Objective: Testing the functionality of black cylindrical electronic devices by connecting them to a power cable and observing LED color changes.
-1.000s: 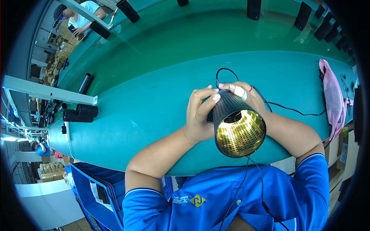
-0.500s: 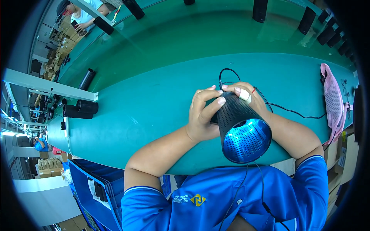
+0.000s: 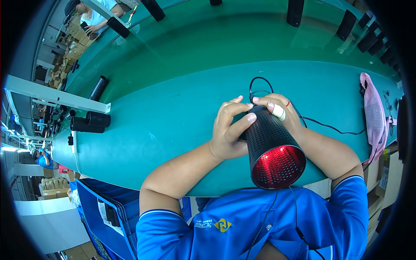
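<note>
Between my hands is a black perforated cylinder (image 3: 271,136), tilted so its open end faces me, with red light glowing inside. My left hand (image 3: 232,129) wraps around its far left side, the thumb lying on the perforated wall. On the far right side, my right hand (image 3: 284,110) grips near the cylinder's far end; one finger has a white wrap and another a red band. A black cable (image 3: 259,79) loops up from a plug at that far end, by my right fingertips, and runs off to the right. The cylinder's far base is mostly hidden by my fingers.
A pink mesh bag (image 3: 374,115) lies at the table's right edge. More black cylinders (image 3: 90,123) stand at the left, and several dark units (image 3: 295,13) line the far green surface. Blue bins (image 3: 106,208) sit below left. Another person (image 3: 93,19) works at the far left.
The light inside the cylinder has turned from blue to red. The cylinder's open end has tipped slightly toward me; both hands keep their hold.
</note>
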A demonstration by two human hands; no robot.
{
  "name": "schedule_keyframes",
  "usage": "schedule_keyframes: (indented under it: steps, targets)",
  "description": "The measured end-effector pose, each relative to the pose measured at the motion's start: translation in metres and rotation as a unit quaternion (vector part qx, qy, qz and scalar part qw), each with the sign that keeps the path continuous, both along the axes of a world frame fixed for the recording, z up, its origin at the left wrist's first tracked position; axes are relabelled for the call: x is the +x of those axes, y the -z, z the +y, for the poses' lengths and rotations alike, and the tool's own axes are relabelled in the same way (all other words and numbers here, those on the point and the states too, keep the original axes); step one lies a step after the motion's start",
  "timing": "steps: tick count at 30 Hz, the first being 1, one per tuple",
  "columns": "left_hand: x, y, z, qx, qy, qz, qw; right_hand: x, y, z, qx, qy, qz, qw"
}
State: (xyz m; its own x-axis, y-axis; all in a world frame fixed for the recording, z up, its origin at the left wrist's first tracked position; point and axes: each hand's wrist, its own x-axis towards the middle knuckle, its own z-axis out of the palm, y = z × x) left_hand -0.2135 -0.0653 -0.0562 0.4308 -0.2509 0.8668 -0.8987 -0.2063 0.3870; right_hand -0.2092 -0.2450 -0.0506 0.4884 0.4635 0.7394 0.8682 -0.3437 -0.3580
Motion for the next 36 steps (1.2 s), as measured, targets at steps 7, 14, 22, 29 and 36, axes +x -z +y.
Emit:
schedule_keyframes:
  steps: [7, 14, 22, 29, 36]
  targets:
    - [0.002, -0.003, 0.002, -0.009, 0.0, -0.004, 1.0, 0.001, 0.002, 0.002, 0.016, 0.011, -0.017, 1.0]
    - [-0.002, -0.022, 0.005, -0.05, -0.028, -0.005, 0.998, -0.005, -0.004, 0.007, 0.08, 0.055, 0.056, 0.994]
    - [-0.013, -0.021, 0.006, -0.007, -0.01, -0.014, 1.0, -0.014, -0.006, -0.003, -0.003, -0.002, 0.027, 1.0]
    - [-0.014, -0.023, 0.01, -0.01, -0.018, -0.029, 0.999, -0.011, -0.009, 0.01, 0.074, -0.032, 0.003, 0.997]
    - [-0.015, -0.035, 0.009, -0.073, -0.049, 0.02, 0.996, -0.022, 0.0, 0.007, 0.296, -0.074, 0.425, 0.852]
